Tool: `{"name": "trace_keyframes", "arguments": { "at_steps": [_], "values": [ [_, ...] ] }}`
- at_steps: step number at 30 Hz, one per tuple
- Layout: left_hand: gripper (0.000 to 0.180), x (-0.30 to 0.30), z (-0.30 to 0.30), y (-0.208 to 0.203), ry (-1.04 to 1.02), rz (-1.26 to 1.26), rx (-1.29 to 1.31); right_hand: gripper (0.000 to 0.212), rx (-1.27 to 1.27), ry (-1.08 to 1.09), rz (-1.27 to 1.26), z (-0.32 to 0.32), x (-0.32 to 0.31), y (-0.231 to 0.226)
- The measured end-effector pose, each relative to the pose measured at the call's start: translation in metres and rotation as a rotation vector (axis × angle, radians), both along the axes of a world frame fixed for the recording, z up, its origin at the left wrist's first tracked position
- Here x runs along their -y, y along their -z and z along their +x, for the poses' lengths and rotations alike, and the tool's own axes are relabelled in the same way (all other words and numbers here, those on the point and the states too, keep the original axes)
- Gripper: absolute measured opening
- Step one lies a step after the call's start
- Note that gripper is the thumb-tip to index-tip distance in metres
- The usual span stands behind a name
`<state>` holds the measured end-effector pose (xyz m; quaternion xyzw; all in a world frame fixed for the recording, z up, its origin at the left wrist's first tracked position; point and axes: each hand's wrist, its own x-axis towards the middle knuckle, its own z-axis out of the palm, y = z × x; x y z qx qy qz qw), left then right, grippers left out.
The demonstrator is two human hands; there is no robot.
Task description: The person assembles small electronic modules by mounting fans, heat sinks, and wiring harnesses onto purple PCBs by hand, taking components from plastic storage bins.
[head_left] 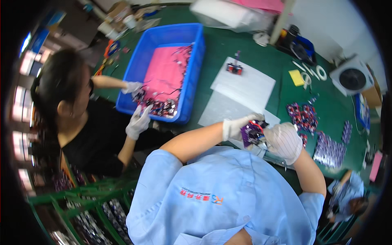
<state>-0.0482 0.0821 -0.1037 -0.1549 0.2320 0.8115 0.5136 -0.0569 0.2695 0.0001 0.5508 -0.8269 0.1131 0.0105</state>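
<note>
Fingers (256, 117) of gloved L hand (237, 128): pinching purple circuit-board assy (248, 134), prob. to steady it | gloved R hand (286, 142): curled at assy's R side, exact grip can't tell | loc.: above near tabletop (281, 79) edge | red-purple parts (301, 117): grouped R, prob. for reach

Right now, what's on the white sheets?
A small black-and-red assembly sits on the far sheet. The left hand and purple board hide part of the nearer sheet.

Purple circuit board (247, 135) partly hidden by left hand (238, 125); components (256, 131) too small, blurred to tell. Grip of right hand (283, 143) unclear. Parts (164, 107) in blue bin (195, 75) blurred together. Pink sheet (267, 4) cut off by top edge.
</note>
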Motion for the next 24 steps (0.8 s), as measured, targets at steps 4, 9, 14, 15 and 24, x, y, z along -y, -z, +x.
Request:
{"name": "trace_keyframes", "arguments": {
  "at_steps": [4,9,14,15,24],
  "values": [
    [0.055,-0.004,0.024,-0.001,-0.461,0.098,-0.524,0.017,0.562,0.167,-0.438,-0.009,-0.011,0.032],
    [0.075,-0.005,0.055,-0.002,-0.937,-1.204,-1.631,0.027,1.496,0.666,-0.733,0.006,-0.007,0.031],
    [0.07,0.006,0.045,-0.012,-0.956,-1.242,-1.761,0.028,1.917,0.517,-0.599,0.015,0.002,0.032],
    [0.068,0.008,0.041,-0.009,-0.907,-1.159,-1.696,0.028,1.916,0.521,-0.602,0.016,0.006,0.028],
    [0.055,0.048,0.008,0.034,0.207,-0.855,-1.334,0.012,0.065,-0.038,0.256,-0.015,0.025,-0.003]
  ]
}}
